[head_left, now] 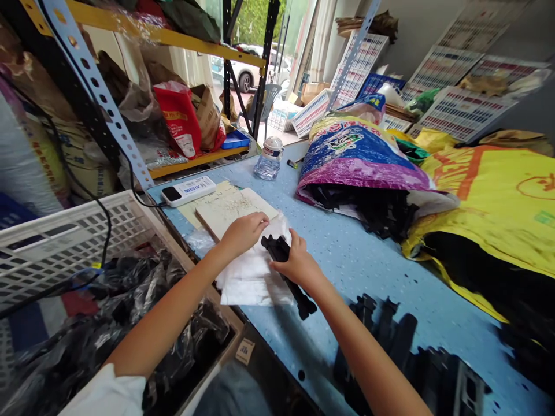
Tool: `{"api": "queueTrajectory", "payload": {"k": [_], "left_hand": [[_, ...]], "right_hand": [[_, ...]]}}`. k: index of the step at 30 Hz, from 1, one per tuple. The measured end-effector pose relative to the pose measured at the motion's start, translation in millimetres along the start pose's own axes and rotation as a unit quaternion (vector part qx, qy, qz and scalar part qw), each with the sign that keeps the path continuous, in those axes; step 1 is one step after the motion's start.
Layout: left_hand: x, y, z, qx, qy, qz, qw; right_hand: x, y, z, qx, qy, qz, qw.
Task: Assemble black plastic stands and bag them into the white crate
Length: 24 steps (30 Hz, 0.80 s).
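Observation:
My right hand [300, 264] grips a long black plastic part [277, 249], thumb on one side and fingers on the other. The part slants over a stack of thin white plastic bags [255, 284] on the blue table [323, 242]. Just beyond the part's far end, my left hand [246, 232] has its fingertips pinched together; what is between them, if anything, is too small to make out. Beneath and behind that hand is a pale board [238, 205] sprinkled with small bits. More black plastic parts [403, 341] lie by my right forearm.
Blue-purple [347, 144] and yellow [489, 196] sacks holding black parts stand on the right. A clear jar [269, 159] and a white device [188, 190] sit farther back. On the left is a white crate [73, 242] near black plastic wrapping [143, 306]; a shelf rack [104, 110] rises behind.

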State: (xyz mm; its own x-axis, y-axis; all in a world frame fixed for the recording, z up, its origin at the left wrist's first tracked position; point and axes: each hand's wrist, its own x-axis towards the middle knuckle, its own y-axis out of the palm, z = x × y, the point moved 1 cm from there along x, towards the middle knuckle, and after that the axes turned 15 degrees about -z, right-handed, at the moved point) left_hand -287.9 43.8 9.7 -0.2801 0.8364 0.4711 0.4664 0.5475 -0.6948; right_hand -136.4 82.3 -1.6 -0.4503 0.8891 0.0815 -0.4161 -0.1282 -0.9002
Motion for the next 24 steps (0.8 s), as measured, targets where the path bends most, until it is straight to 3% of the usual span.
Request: {"api": "queueTrajectory", "payload": {"k": [7, 12, 13, 15, 17, 18, 19, 22, 24], "left_hand": [[-3.5, 5.4, -26.8, -0.041, 0.050, 0.026, 0.998], [-6.4, -13.4, -52.0, -0.094, 0.088, 0.036, 0.991], [-10.9, -17.6, -54.5, -0.128, 0.084, 0.019, 0.988], [-23.8, -23.1, -55.7, -0.212, 0.003, -0.107, 0.971], [-39.5, -21.0, -55.5, -0.310, -0.151, -0.269, 0.899], [-46.1, -16.6, -57.5, -0.372, -0.219, -0.298, 0.852], [-50.2, -10.6, -61.9, -0.442, -0.266, -0.275, 0.811], [-49.0, 6.4, -88.6, -0.620, -0.301, -0.071, 0.721], [-42.3, 12.1, -108.3, -0.663, -0.316, -0.033, 0.678]], "right_hand": [[12.8, -0.3, 6.9, 0.046, -0.030, -0.052, 0.997], [16.3, -17.9, 11.8, 0.102, -0.020, -0.116, 0.988], [14.9, -25.8, 10.7, 0.116, -0.015, -0.134, 0.984], [8.9, -43.7, 6.4, 0.146, -0.006, -0.167, 0.975], [-1.6, -60.3, 0.6, 0.174, 0.001, -0.195, 0.965], [-8.1, -66.7, -1.9, 0.186, 0.002, -0.206, 0.961], [-14.9, -71.5, -3.7, 0.199, -0.004, -0.215, 0.956], [-34.8, -77.0, -3.1, 0.227, -0.053, -0.230, 0.945], [-45.8, -78.4, 0.8, 0.219, -0.080, -0.237, 0.943]]}}
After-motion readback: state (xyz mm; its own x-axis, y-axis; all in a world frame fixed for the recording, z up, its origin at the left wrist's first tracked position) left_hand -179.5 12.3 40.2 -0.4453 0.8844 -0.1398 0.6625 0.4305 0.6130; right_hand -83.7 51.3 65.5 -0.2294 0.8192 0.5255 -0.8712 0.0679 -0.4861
